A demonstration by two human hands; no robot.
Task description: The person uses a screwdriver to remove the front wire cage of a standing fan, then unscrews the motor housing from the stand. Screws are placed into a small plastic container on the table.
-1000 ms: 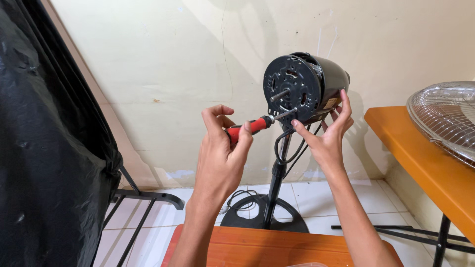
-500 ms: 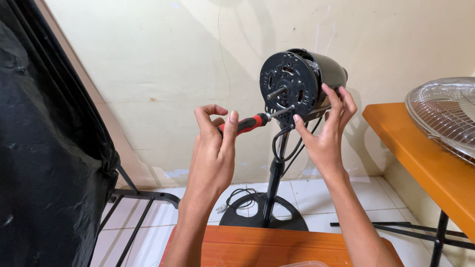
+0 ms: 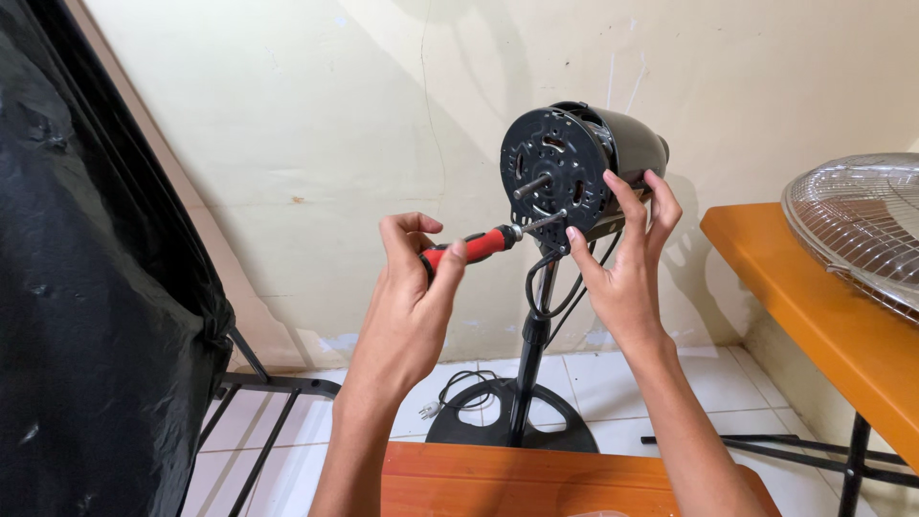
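Two hands busy: left hand grips screwdriver, right hand clasps fan motor lower edge; wall close behind.

1. Screwdriver: red-and-black handle, thin metal shaft. It points up and to the right, its tip set against the lower edge of the motor's front plate.
2. Fan motor: glossy black housing on a black pole, tilted slightly upward. The round perforated front plate faces left, with a bare metal spindle projecting from its centre. Black cables hang below.
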